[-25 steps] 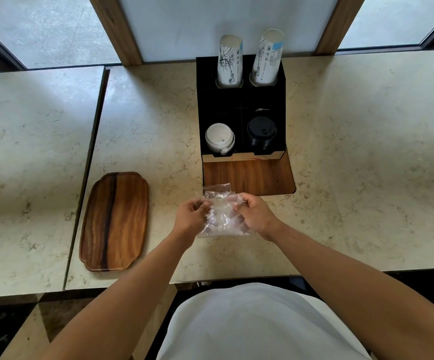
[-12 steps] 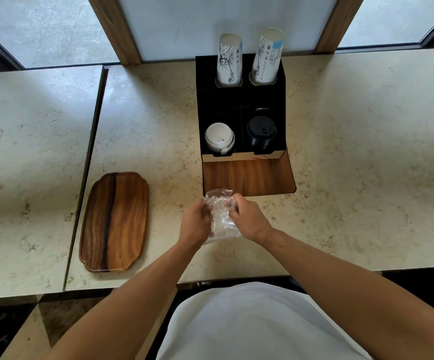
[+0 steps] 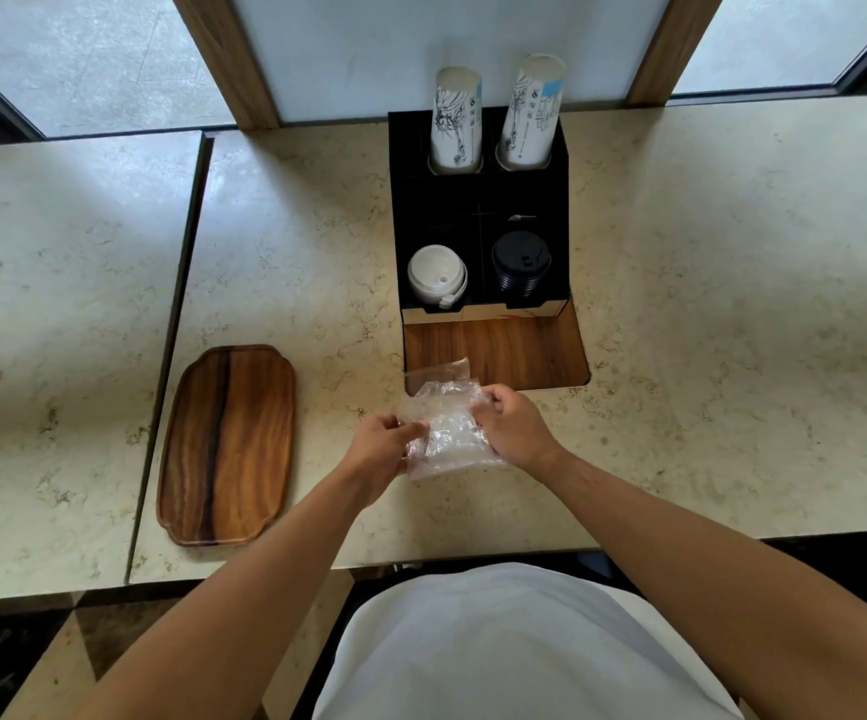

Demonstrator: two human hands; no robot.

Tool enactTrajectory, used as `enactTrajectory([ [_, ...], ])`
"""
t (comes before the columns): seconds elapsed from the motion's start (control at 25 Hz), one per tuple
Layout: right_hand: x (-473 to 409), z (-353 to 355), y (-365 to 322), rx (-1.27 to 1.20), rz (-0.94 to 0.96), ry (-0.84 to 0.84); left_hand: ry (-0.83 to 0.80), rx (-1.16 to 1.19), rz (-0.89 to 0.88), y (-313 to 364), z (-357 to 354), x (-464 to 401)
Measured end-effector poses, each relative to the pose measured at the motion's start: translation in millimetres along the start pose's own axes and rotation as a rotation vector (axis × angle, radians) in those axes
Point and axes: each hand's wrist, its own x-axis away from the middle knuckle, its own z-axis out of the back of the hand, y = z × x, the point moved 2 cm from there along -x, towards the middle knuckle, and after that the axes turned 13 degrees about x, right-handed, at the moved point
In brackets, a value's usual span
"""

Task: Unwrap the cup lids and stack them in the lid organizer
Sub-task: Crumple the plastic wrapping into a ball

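A crumpled clear plastic wrapper [image 3: 447, 423] is held just above the marble counter, in front of the organizer. My left hand [image 3: 382, 452] pinches its left side and my right hand [image 3: 512, 431] grips its right side. I cannot tell whether any lids are inside the wrapper. The black lid organizer [image 3: 478, 220] stands behind, with a stack of white lids [image 3: 436, 275] in its front left slot and a stack of black lids [image 3: 521, 267] in its front right slot.
Two stacks of printed paper cups [image 3: 494, 116] stand in the organizer's rear slots. A wooden base [image 3: 519, 350] juts out in front of the organizer. A wooden tray [image 3: 229, 441] lies to the left. The counter edge [image 3: 473, 556] is near my body.
Half a second ago my hands squeezed the wrapper close together. Now they are spread apart and the wrapper is stretched wider between them.
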Motion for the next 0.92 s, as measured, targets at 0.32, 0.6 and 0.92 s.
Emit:
enactTrajectory([
  [0.32, 8, 16, 4, -0.632, -0.157, -0.362, -0.069, 0.063, -0.091, 12, 3, -1],
  [0.6, 6, 17, 7, -0.691, -0.171, -0.312, -0.267, 0.262, 0.023, 15, 1, 5],
  [0.92, 4, 24, 3, -0.431, -0.066, -0.306, -0.482, 0.311, 0.387, 22, 17, 8],
])
